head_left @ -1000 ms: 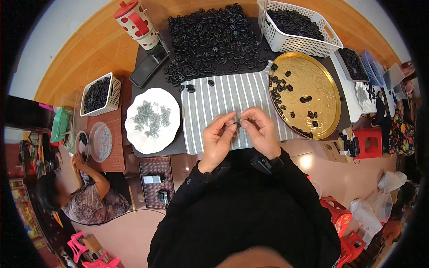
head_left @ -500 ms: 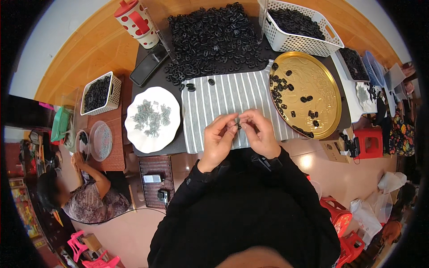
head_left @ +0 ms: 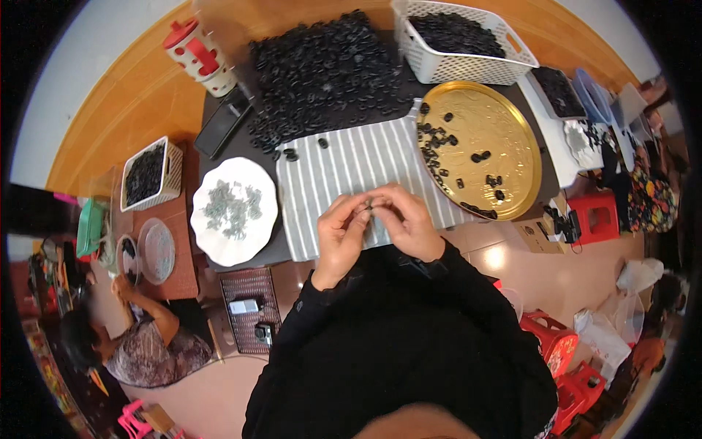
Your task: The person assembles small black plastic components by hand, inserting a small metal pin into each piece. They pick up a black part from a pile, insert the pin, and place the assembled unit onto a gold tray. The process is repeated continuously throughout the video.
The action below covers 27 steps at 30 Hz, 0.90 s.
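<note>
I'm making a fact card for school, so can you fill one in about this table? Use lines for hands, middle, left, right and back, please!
Hands: left hand and right hand, fingertips together around a small dark piece
Middle: grey-and-white striped cloth, under the hands
Left: white wavy-edged plate holding many small grey pieces
Right: shiny gold round tray with small black pieces on it
Back: wide pile of black oval pieces; white holey basket, filled with black pieces

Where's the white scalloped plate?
Head view, left of centre: the white scalloped plate sits on the dark table, left of the grey-and-white striped cloth, below the flat black rectangular device.
</note>
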Each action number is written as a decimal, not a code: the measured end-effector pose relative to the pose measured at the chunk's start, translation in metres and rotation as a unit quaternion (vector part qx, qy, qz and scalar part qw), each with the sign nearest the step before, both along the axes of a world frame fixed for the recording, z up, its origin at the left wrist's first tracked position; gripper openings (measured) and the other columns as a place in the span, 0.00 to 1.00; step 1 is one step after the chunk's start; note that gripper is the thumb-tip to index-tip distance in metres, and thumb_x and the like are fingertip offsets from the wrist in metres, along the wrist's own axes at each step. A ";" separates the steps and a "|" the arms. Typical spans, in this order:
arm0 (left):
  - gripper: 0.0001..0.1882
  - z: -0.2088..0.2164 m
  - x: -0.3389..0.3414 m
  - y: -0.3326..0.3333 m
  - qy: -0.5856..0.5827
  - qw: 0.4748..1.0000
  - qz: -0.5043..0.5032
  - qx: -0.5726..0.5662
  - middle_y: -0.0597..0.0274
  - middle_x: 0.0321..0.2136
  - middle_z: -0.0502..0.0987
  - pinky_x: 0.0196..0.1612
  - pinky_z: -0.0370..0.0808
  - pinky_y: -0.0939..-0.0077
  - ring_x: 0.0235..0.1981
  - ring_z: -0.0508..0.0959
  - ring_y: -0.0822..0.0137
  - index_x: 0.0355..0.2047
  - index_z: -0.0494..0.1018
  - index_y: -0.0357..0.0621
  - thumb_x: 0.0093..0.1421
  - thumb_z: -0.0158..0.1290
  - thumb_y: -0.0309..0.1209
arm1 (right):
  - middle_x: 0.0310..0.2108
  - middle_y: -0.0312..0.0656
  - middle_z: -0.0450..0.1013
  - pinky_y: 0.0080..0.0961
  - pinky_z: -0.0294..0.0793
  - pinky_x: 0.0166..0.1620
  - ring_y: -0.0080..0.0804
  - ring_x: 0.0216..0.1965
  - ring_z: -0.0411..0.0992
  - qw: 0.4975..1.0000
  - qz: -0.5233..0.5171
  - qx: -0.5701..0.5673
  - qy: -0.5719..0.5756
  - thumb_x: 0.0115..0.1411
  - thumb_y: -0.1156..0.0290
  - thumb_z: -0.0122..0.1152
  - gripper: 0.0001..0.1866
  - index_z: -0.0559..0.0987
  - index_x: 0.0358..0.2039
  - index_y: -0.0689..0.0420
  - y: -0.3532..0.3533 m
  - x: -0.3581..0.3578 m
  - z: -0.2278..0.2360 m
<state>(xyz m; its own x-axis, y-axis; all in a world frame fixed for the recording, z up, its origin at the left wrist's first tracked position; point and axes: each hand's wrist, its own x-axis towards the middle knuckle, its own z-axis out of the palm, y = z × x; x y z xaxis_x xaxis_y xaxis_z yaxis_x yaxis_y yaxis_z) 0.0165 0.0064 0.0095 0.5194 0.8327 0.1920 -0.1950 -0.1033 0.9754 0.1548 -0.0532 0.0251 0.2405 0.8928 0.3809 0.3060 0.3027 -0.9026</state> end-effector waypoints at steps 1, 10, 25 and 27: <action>0.15 0.000 -0.001 0.001 0.007 1.000 -0.006 0.009 0.64 0.29 0.71 0.32 0.68 0.84 0.28 0.71 0.76 0.45 0.75 0.33 0.58 0.48 0.14 | 0.30 0.46 0.69 0.28 0.70 0.33 0.38 0.29 0.71 0.999 -0.023 -0.002 -0.025 0.55 0.86 0.54 0.13 0.74 0.42 0.62 -0.006 0.004 0.005; 0.09 -0.008 -0.002 0.005 -0.073 0.994 -0.016 -0.079 0.61 0.28 0.75 0.32 0.71 0.82 0.28 0.74 0.73 0.40 0.77 0.32 0.60 0.50 0.15 | 0.28 0.52 0.71 0.39 0.72 0.36 0.51 0.30 0.72 0.896 -0.294 -0.125 -0.310 0.53 0.79 0.57 0.06 0.76 0.33 0.62 -0.050 0.141 0.041; 0.08 -0.011 -0.004 0.006 -0.085 0.989 -0.029 -0.116 0.59 0.28 0.78 0.32 0.72 0.82 0.26 0.75 0.74 0.39 0.76 0.33 0.60 0.52 0.17 | 0.25 0.54 0.72 0.44 0.70 0.34 0.54 0.30 0.73 0.839 -0.180 -0.260 -0.442 0.49 0.76 0.58 0.06 0.73 0.27 0.63 -0.033 0.158 0.032; 0.08 -0.010 -0.004 0.005 -0.089 0.988 -0.034 -0.121 0.60 0.29 0.78 0.32 0.72 0.83 0.27 0.75 0.75 0.39 0.77 0.34 0.60 0.51 0.17 | 0.23 0.54 0.72 0.42 0.70 0.32 0.53 0.27 0.73 0.859 -0.175 -0.233 -0.422 0.48 0.77 0.57 0.05 0.73 0.27 0.63 -0.034 0.160 0.032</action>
<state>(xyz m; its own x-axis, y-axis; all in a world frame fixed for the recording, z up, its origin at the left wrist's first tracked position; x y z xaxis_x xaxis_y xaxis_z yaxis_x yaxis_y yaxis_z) 0.0124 0.0119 -0.0004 0.5515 0.8299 0.0849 -0.3642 0.1480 0.9195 0.3151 -0.0872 0.0575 0.3388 0.9249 0.1726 0.9089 -0.2744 -0.3139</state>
